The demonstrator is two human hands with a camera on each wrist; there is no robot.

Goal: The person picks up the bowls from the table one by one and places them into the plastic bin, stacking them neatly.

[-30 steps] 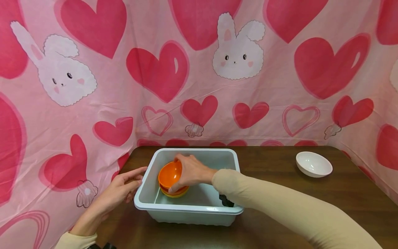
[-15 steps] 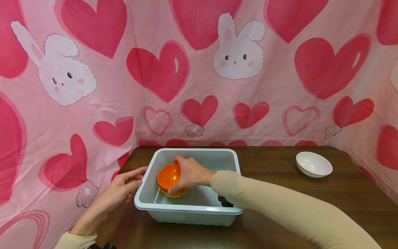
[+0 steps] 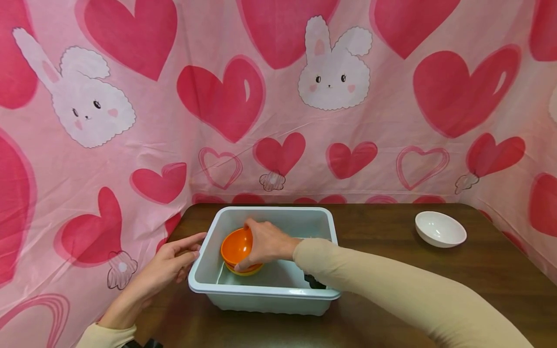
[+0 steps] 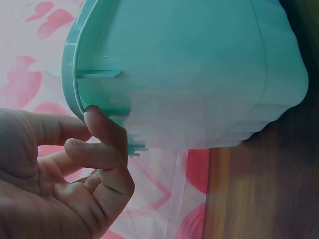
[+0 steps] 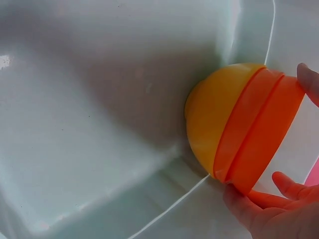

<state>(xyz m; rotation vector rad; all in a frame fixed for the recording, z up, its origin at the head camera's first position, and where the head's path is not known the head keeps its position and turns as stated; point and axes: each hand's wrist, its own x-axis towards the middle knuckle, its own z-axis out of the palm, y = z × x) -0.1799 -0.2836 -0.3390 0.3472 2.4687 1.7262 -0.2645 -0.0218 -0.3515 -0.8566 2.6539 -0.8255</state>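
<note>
Inside a pale grey-green plastic basin (image 3: 265,291), a stack of nested bowls leans at the left end. Orange bowls (image 3: 236,246) sit in a yellow bowl (image 5: 212,119), whose rounded base faces the basin floor. My right hand (image 3: 270,244) reaches over the basin and holds the upper orange bowl by its rim, thumb at the near side and fingers at the far side. My left hand (image 3: 174,261) is at the basin's left rim with loosely bent fingers; in the left wrist view its fingertips touch the outside just under the rim.
A white bowl (image 3: 440,229) stands at the right back of the brown wooden table (image 3: 383,270). Pink cloth (image 3: 278,116) with hearts and rabbits hangs behind the table and along both sides. The basin walls surround the bowls.
My right hand and the upper orange bowl have moved slightly left and down toward the yellow bowl, then barely move. The left hand and basin stay in place.
</note>
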